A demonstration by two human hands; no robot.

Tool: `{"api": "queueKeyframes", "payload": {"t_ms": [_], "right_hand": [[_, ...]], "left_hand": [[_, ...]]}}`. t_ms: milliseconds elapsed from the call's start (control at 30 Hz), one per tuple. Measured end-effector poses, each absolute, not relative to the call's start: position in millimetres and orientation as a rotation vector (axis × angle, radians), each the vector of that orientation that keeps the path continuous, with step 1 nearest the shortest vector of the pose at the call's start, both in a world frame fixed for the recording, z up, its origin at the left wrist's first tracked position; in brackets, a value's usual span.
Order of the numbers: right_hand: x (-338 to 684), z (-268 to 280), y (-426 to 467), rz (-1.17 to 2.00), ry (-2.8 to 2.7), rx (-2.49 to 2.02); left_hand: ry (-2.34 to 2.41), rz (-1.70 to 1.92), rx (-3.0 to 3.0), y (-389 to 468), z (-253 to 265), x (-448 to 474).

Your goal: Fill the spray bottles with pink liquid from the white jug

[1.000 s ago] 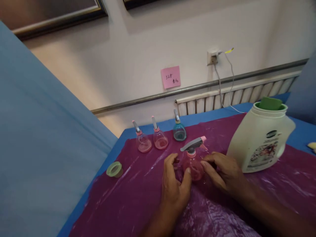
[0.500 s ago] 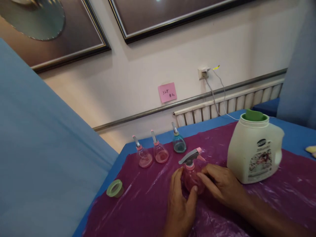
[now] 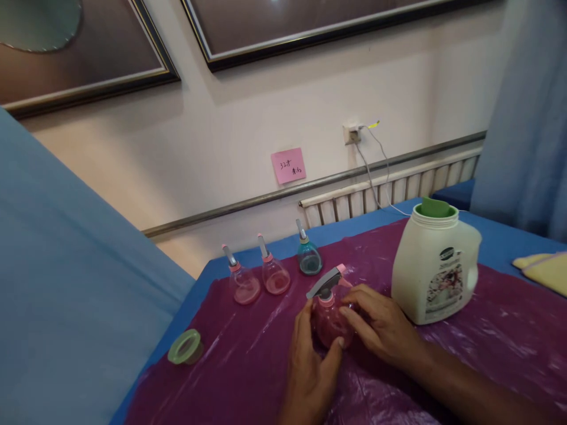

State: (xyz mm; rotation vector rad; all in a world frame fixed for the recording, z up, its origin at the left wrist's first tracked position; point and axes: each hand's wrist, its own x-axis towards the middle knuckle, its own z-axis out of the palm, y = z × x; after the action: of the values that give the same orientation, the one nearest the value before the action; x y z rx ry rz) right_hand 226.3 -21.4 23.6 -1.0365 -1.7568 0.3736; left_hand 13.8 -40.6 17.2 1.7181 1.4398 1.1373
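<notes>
A clear pink spray bottle [image 3: 331,324] with a grey and pink trigger head stands on the purple plastic sheet [image 3: 234,383]. My left hand [image 3: 312,363] curves round its left side, thumb at the front near the base. On the other side, my right hand [image 3: 378,321] grips it with fingers and thumb. Behind, two more pink spray bottles [image 3: 245,286], [image 3: 276,276] and a teal spray bottle [image 3: 309,258] stand in a row. To the right of my hands is a large cream jug [image 3: 410,277] with a green piece [image 3: 434,207] in its mouth.
A small green-rimmed cup [image 3: 185,347] sits at the left of the sheet. Yellow cloth [image 3: 544,271] lies on the blue cover at right. Blue curtains [image 3: 75,277] hang on both sides. A white cord [image 3: 390,177] runs from the wall socket to the bed.
The whole view has shifted, so things appear farther left and more yellow cloth shows. Both hands keep their hold on the pink spray bottle.
</notes>
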Motion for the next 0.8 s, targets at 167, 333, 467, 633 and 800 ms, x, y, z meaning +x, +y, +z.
{"api": "queueKeyframes", "payload": {"t_ms": [167, 333, 467, 633, 800], "right_hand": [[226.7, 23.2, -20.9, 0.429, -1.758, -1.025], [226.5, 23.4, -21.2, 0.443, -1.751, -1.006], [226.0, 23.7, -21.5, 0.426, -1.741, -1.009], [226.8, 23.5, -22.2, 0.445, -1.761, -1.025], [226.5, 15.9, -24.8, 0.474, -1.853, -0.995]], "left_hand": [[1.417, 1.128, 1.756, -42.7, 31.4, 16.7], [1.422, 1.135, 1.752, -44.3, 34.8, 16.8], [1.42, 1.154, 1.753, -44.2, 28.2, 17.1], [1.392, 1.121, 1.778, -46.0, 25.9, 17.2], [1.363, 1.145, 1.737, -50.0, 28.8, 16.9]]}}
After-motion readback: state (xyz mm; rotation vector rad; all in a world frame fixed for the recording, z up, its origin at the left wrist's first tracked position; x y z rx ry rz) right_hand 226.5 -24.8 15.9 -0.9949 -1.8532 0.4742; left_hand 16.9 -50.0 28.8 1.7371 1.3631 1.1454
